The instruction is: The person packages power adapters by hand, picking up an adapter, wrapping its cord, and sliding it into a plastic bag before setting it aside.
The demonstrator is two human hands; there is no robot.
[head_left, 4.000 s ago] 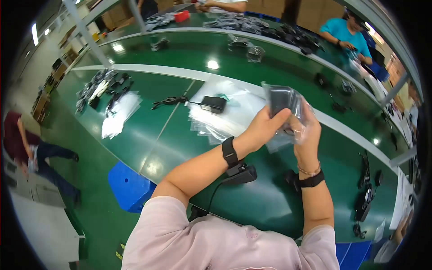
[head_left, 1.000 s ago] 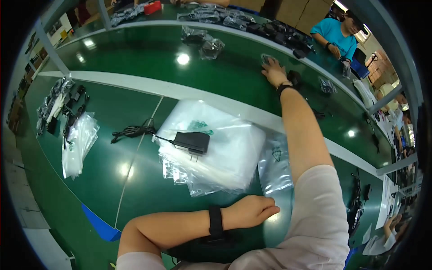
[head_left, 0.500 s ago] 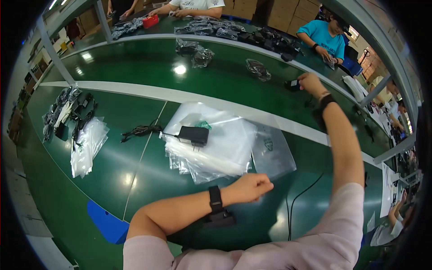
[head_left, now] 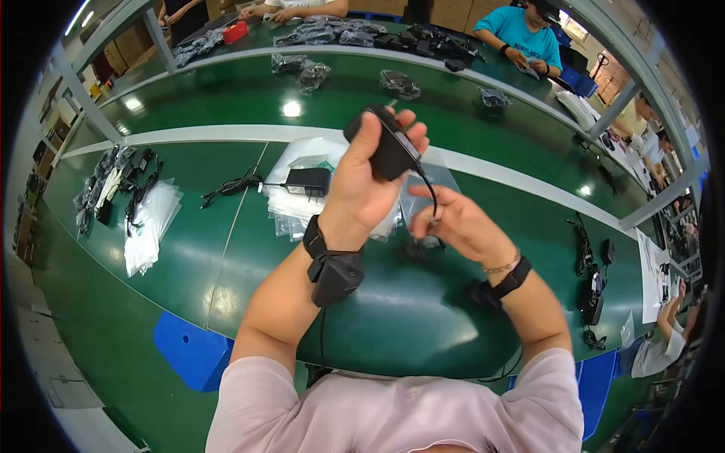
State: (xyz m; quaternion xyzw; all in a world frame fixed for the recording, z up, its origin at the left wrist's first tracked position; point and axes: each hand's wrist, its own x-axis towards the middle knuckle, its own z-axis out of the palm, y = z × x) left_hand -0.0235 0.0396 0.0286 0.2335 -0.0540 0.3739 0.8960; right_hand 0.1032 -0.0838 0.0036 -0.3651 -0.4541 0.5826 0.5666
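Note:
A black power adapter (head_left: 394, 151) is held up in front of me by my left hand (head_left: 356, 189), palm up, with the thumb and fingers round its sides. Its thin black cable (head_left: 432, 187) hangs from the adapter's lower end to my right hand (head_left: 467, 230), whose fingertips are closed round it. Just below these fingers hangs a dark bundle (head_left: 421, 245), blurred and partly hidden. Behind my left hand, another black adapter (head_left: 307, 182) with prongs lies on a stack of clear plastic bags (head_left: 291, 208), its tied cable (head_left: 232, 186) stretching left.
At the left lie bagged adapters (head_left: 102, 177) and smaller clear bags (head_left: 151, 230). Adapters with cables (head_left: 593, 294) lie at the right. Beyond a white rail (head_left: 211, 134), bagged items (head_left: 399, 84) rest on a green belt. A person in a blue shirt (head_left: 521, 38) works across from me.
My right hand has come back from over the belt, where it held a black adapter. My left hand has risen from the table edge and now holds an adapter.

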